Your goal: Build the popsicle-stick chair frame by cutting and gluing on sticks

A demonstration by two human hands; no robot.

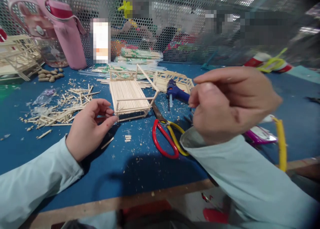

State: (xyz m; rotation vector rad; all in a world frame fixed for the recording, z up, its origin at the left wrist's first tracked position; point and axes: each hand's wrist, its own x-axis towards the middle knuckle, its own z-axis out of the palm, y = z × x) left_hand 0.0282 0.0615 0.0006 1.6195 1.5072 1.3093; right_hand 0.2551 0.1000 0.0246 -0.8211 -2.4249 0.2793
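Pressure should be light: the stick frame (128, 93) stands on the blue table (142, 149), its near left corner at my loosely cupped left hand (91, 129). My right hand (246, 102) has fingertips pressed together; on what, I cannot tell.

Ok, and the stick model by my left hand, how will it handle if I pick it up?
The stick model is probably light for its size, being built of thin sticks. Its deck, sticks packed side by side, should feel fairly stiff. The slim front rail looks fragile and might snap if squeezed.
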